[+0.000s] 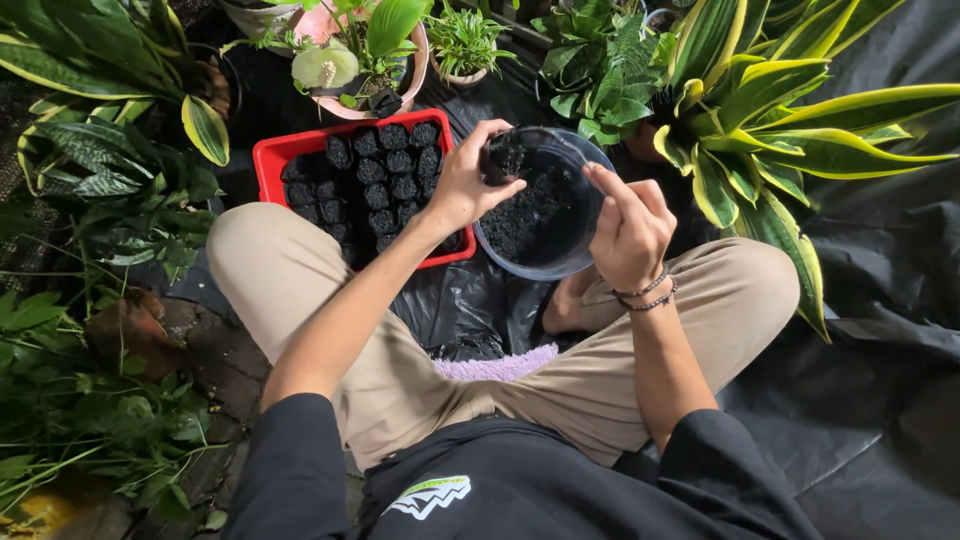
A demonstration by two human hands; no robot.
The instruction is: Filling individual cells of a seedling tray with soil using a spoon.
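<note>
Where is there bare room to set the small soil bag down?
Bare black sheeting lies right of the right knee, and a smaller patch between red tray and purple cloth. Crowded: the tray's soil bags, the soil bowl under both hands, plants behind.

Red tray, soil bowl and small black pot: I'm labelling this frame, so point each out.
red tray (268, 160), head view, left rim
soil bowl (530, 268), head view, near rim
small black pot (503, 158), head view, its side
</note>
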